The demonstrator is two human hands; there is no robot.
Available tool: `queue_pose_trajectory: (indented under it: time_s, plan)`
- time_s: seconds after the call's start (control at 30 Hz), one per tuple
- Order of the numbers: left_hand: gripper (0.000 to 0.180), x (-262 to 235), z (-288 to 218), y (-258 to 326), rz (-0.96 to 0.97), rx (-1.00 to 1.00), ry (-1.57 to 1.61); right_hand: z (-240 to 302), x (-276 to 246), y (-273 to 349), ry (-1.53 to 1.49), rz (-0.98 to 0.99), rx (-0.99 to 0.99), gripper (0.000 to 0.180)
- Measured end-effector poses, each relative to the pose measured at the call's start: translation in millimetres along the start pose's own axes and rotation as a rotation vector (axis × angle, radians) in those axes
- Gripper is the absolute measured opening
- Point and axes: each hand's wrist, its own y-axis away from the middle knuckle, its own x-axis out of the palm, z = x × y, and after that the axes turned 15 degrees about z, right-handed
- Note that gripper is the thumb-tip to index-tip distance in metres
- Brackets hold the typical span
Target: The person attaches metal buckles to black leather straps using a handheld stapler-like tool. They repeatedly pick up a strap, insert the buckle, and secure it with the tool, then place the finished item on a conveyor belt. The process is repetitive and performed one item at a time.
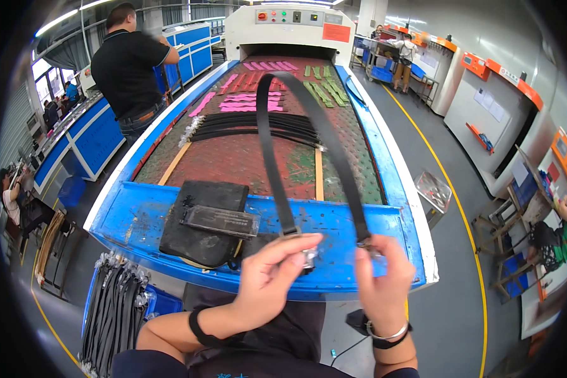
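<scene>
A black strap (329,126), which looks like a belt or bag strap, rises in a tall loop between my two hands. My left hand (268,277) pinches one end beside a small metal buckle (290,233); something shiny shows by its fingertips. The strap's other end, with a dark metal fitting, is between the thumb and fingers of my right hand (384,274). Both hands are over the blue front ledge (334,246) of a conveyor. Left of them lies a black pad (186,236) with a clear plastic-covered piece (223,220) on top.
On the conveyor, several black straps (252,128) lie across two wooden strips (319,173), with pink strips (252,101) and green strips (321,94) beyond. A white machine (239,28) stands behind. Many black straps (110,309) hang low at left. A person (123,75) works nearby.
</scene>
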Motion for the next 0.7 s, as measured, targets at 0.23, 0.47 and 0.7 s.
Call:
queue_pose_trajectory:
  time_s: [0.23, 0.47, 0.7]
  plan:
    - [0.017, -122, -60, 21, -0.1, 0.101, -0.613, -22, -52, -30, 0.367, 0.054, 0.081, 0.011]
    - [0.017, -235, -89, -4, 0.07, -0.218, -0.866, -47, -44, -96, 0.658, 0.358, 0.08, 0.016]
    - [0.013, -320, -74, -2, 0.214, -0.385, -1.055, -75, 1, -144, 0.661, 0.536, 0.014, 0.013]
